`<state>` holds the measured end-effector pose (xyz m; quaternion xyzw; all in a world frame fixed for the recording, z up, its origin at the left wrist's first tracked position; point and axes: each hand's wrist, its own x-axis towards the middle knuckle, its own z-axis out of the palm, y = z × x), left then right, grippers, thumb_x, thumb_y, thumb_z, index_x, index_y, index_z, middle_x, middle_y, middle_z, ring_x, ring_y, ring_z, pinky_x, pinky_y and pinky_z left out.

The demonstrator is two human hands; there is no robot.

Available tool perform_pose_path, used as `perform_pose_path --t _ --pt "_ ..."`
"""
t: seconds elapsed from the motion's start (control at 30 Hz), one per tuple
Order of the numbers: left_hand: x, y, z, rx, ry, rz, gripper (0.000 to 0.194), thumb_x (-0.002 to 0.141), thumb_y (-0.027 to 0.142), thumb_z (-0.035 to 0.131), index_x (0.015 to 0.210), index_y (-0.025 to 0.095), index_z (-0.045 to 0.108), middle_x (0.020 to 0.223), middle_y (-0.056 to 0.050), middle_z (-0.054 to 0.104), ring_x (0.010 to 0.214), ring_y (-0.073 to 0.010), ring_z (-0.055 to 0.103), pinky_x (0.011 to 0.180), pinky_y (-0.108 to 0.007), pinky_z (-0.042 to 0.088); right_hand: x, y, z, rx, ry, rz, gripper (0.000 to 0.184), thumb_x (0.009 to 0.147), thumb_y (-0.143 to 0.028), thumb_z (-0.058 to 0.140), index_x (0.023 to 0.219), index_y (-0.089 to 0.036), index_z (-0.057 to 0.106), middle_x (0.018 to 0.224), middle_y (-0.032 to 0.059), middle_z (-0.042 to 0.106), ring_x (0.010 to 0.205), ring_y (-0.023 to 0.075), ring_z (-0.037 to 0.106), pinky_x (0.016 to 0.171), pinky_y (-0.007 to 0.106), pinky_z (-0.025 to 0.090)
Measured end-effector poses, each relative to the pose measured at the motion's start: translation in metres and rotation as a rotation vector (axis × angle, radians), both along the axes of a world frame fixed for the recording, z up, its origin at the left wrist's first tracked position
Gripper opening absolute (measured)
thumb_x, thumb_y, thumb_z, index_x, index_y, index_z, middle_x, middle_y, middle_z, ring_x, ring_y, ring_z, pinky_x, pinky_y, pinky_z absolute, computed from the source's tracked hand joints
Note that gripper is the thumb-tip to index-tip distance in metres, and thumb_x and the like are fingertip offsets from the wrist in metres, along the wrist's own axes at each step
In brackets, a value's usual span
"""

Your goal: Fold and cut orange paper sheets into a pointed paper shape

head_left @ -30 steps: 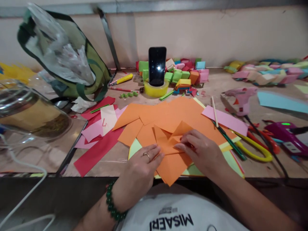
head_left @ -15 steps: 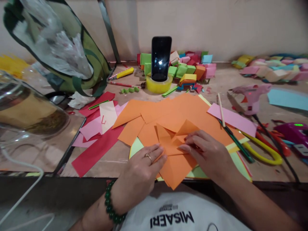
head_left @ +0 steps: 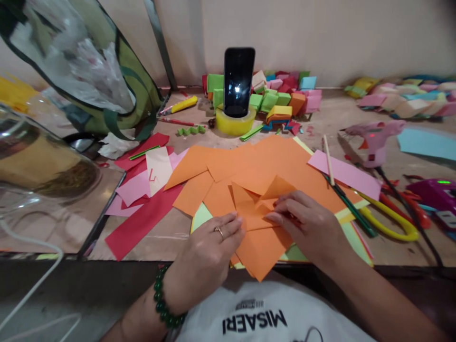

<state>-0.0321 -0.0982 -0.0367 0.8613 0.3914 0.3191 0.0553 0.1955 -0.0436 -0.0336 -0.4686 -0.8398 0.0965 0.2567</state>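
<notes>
An orange sheet of paper (head_left: 263, 251) with creases and raised flaps lies in front of me, one corner pointing toward my body. My left hand (head_left: 210, 242), wearing a ring and a green bead bracelet (head_left: 162, 304), rests its stretched fingers flat on the left side of this paper. On the other side, my right hand (head_left: 306, 223) pinches a folded flap between thumb and fingers. Its far fingertips are partly hidden by the flap. Beneath and behind are several more orange sheets (head_left: 270, 159), with pale green and yellow paper edges showing below them.
A phone (head_left: 238, 83) stands in a yellow tape roll (head_left: 231, 124), before a pile of folded paper pieces (head_left: 269, 102). Red strips (head_left: 142, 225) lie left. To the right are yellow-handled scissors (head_left: 399, 228), a green pen (head_left: 352, 209) and a pink glue gun (head_left: 377, 140). A green bag (head_left: 140, 90) leans back left.
The camera view has shifted slightly. Both hands stay in nearly the same place on the orange paper, with no clear change in the folds.
</notes>
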Motion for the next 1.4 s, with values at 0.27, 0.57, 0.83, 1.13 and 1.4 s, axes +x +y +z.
perform_pose_path --t 0.27,0.57,0.83,1.13,1.4 --pt "0.001 0.001 0.002 -0.008 0.002 0.005 0.035 0.078 -0.004 0.043 0.101 0.007 0.067 0.109 -0.015 0.07 0.106 -0.0252 0.064 0.09 -0.041 0.057 -0.002 -0.001 0.003 -0.022 -0.032 -0.022 0.022 0.091 -0.035 0.053 0.075 -0.02 0.059 0.084 0.0063 0.063 0.077 0.0186 0.061 0.066 0.03 0.049" --pt "0.005 -0.001 0.007 0.011 0.138 0.015 0.035 0.077 -0.002 0.042 0.101 0.006 0.065 0.114 -0.015 0.068 0.113 -0.03 0.058 0.091 -0.049 0.054 -0.004 0.0 0.003 -0.039 -0.08 -0.041 0.018 0.088 -0.031 0.056 0.073 -0.021 0.056 0.082 0.0042 0.061 0.076 0.0184 0.06 0.062 0.029 0.047" --pt "0.007 0.001 0.009 -0.036 0.174 -0.015 0.037 0.076 -0.001 0.043 0.106 0.007 0.063 0.111 -0.015 0.068 0.105 -0.0259 0.063 0.094 -0.046 0.052 -0.011 -0.004 0.007 -0.051 -0.109 -0.101 0.03 0.082 -0.046 0.061 0.096 -0.02 0.052 0.091 0.0068 0.063 0.084 0.0227 0.062 0.066 0.033 0.049" --pt "0.01 0.004 0.012 -0.032 0.143 -0.024 0.035 0.076 -0.001 0.044 0.102 0.007 0.065 0.105 -0.015 0.07 0.101 -0.0248 0.065 0.091 -0.044 0.053 -0.017 -0.01 0.007 0.005 -0.196 -0.197 0.043 0.072 -0.048 0.067 0.101 -0.021 0.049 0.092 0.0076 0.06 0.086 0.0268 0.061 0.067 0.037 0.049" --pt "0.008 0.004 0.014 -0.078 0.151 -0.027 0.033 0.072 -0.003 0.046 0.096 0.009 0.066 0.104 -0.014 0.07 0.1 -0.024 0.063 0.092 -0.043 0.052 0.015 -0.012 0.0 -0.018 -0.128 -0.139 0.032 0.085 -0.035 0.056 0.11 -0.019 0.047 0.1 0.01 0.059 0.093 0.0261 0.06 0.077 0.039 0.05"
